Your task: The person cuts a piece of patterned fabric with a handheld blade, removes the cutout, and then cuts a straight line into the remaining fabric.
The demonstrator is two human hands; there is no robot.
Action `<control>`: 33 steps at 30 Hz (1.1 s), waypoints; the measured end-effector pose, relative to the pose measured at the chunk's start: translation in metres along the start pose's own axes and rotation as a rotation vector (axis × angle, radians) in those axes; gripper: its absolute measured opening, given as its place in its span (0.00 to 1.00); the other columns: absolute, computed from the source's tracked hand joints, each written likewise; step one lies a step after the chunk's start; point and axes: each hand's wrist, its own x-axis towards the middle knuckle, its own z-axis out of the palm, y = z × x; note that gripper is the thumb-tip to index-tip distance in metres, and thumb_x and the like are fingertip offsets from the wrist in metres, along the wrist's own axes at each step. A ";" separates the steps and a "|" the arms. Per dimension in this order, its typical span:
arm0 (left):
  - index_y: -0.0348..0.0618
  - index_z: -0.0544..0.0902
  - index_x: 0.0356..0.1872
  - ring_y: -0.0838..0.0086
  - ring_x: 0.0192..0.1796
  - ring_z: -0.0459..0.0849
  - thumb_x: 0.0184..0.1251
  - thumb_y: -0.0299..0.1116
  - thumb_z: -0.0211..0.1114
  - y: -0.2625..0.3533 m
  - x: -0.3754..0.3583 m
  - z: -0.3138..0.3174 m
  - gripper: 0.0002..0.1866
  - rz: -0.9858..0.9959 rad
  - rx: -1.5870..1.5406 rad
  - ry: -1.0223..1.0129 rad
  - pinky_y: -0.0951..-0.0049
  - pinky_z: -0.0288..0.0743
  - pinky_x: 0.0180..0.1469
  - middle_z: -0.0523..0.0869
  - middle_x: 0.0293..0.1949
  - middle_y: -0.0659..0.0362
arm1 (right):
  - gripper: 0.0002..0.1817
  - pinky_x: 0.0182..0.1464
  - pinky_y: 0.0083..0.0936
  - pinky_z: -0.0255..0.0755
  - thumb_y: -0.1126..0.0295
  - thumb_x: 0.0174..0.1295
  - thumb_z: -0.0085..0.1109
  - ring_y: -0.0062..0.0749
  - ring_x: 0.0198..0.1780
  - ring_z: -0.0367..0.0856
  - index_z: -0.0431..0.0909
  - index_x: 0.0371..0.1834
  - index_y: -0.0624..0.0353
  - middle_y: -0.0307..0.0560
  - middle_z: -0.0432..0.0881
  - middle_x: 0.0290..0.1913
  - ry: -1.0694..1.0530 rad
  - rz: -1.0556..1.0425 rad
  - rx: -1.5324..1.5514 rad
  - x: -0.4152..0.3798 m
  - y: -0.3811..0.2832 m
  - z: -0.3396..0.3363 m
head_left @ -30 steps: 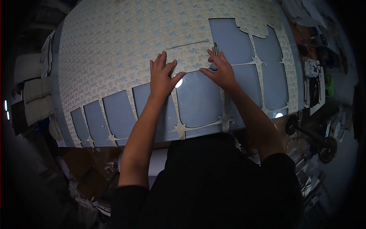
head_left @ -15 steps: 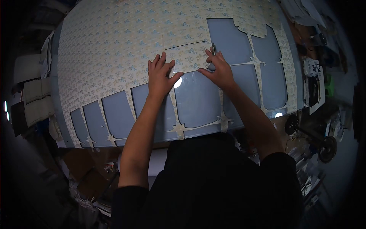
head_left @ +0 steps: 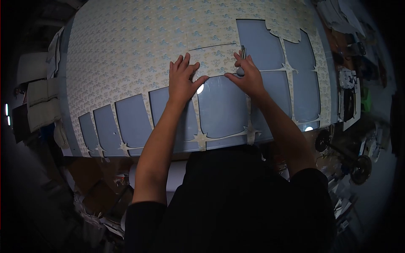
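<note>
A large pale sheet (head_left: 126, 50) printed with small blue and tan motifs covers much of the work table, with panels cut out along its near and right sides. My left hand (head_left: 182, 82) lies spread and open on it, thumb stretched to the sheet's cut edge. In my right hand (head_left: 249, 78) is a slim cutting knife (head_left: 243, 52), its silver end pointing away from me and a grey rounded part below. My right thumb also touches the near edge, facing the left one. Beyond my hands a dark straight slit (head_left: 213, 46) runs across the sheet.
Bare blue-grey tabletop (head_left: 221, 105) shows through the cut-outs, between narrow leftover strips with star-shaped joints (head_left: 201, 138). Folded cushions (head_left: 42, 99) are stacked at the left. A dark round metal plate (head_left: 361, 169) stands at the right, off the table.
The whole view has shifted slightly, so table and hands appear a little further right and up. Against the sheet, both hands keep nearly the same place and pose.
</note>
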 end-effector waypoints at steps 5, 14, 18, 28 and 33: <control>0.49 0.88 0.55 0.44 0.81 0.64 0.56 0.53 0.82 0.001 0.000 0.000 0.29 -0.002 0.004 0.001 0.36 0.49 0.82 0.74 0.77 0.46 | 0.25 0.83 0.54 0.56 0.63 0.54 0.84 0.57 0.78 0.71 0.74 0.42 0.59 0.56 0.79 0.73 -0.038 0.051 0.030 0.001 -0.004 -0.004; 0.49 0.88 0.56 0.44 0.81 0.64 0.58 0.53 0.80 0.002 -0.001 -0.001 0.29 -0.003 0.000 0.005 0.37 0.48 0.82 0.73 0.77 0.45 | 0.44 0.58 0.39 0.78 0.60 0.54 0.84 0.48 0.57 0.81 0.74 0.73 0.64 0.50 0.85 0.48 0.002 -0.009 -0.042 -0.001 0.003 0.001; 0.48 0.88 0.56 0.44 0.81 0.64 0.59 0.53 0.80 0.001 -0.001 0.000 0.28 0.006 0.011 0.012 0.37 0.48 0.82 0.73 0.77 0.45 | 0.44 0.54 0.37 0.79 0.60 0.54 0.84 0.46 0.55 0.81 0.74 0.73 0.64 0.50 0.85 0.48 0.014 -0.023 -0.041 -0.001 0.003 0.001; 0.49 0.88 0.56 0.44 0.81 0.65 0.59 0.52 0.80 0.000 -0.001 0.001 0.28 0.010 0.017 0.015 0.37 0.49 0.82 0.74 0.77 0.46 | 0.44 0.55 0.38 0.79 0.60 0.53 0.84 0.47 0.53 0.81 0.75 0.72 0.64 0.50 0.85 0.46 0.030 -0.042 -0.071 -0.001 0.005 0.001; 0.49 0.88 0.57 0.46 0.80 0.65 0.58 0.52 0.80 0.000 -0.001 0.000 0.28 0.010 0.004 0.020 0.37 0.49 0.82 0.74 0.76 0.46 | 0.44 0.55 0.36 0.79 0.60 0.53 0.84 0.45 0.53 0.81 0.74 0.73 0.64 0.49 0.84 0.46 0.018 -0.018 -0.065 0.000 0.001 0.001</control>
